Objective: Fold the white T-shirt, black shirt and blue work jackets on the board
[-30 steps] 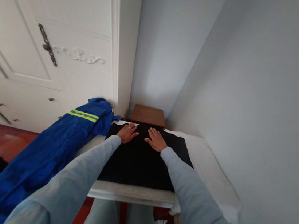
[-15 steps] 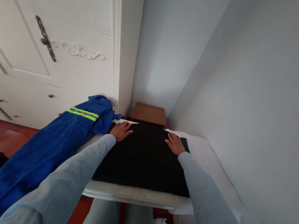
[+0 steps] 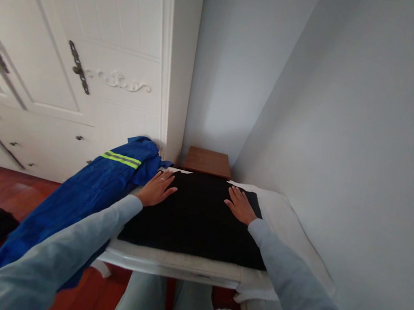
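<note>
Both hands lie flat with fingers spread on a black cloth [image 3: 194, 219], left hand [image 3: 155, 189] at its left edge, right hand [image 3: 240, 206] near its right edge

My white table [image 3: 177, 264] carries a black cloth [image 3: 194, 219] at its middle, blue workwear [image 3: 83, 194] off at nine o'clock, white cloth [image 3: 283, 211] at three.

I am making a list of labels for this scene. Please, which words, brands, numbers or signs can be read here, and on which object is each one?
None: no readable text appears in this view.
The blue garment bears only a yellow-green reflective stripe, no letters.
The black cloth under the left hand and right hand is plain.
The white cabinet shows only a carved scroll ornament.
</note>
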`<state>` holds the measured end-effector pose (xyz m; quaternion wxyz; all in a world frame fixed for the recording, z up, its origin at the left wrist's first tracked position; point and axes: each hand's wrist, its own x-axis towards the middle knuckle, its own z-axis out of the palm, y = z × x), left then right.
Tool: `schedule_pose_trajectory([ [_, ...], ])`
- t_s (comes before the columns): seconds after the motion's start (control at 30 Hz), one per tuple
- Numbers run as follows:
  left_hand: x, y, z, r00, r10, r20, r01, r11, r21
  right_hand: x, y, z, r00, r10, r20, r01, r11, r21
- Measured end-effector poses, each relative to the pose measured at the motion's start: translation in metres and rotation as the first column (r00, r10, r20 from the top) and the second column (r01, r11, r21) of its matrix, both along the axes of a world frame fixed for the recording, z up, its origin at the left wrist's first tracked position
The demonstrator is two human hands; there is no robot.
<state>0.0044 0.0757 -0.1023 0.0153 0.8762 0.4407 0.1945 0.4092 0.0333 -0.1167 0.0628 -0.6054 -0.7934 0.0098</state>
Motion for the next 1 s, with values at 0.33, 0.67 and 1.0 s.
schedule_pose_trajectory([
  [0.33, -0.008, -0.065, -0.034, 0.994, 0.035, -0.105, -0.047, 0.992, -0.115, -0.022, -0.070, -0.020, 0.993, 0.114, -0.007, -0.115, 0.991, -0.068],
  [0.67, -0.023, -0.056, -0.040, 0.998, 0.059, 0.025, -0.054, 0.986, -0.158, 0.080, -0.146, -0.029, 0.993, -0.094, -0.076, 0.092, 0.995, -0.029],
  [1.0, -0.042, -0.105, -0.031, 0.930, 0.348, 0.115, -0.322, 0.925, -0.200, 0.110, -0.213, -0.018, 0.737, -0.398, -0.546, 0.389, 0.911, -0.139],
])
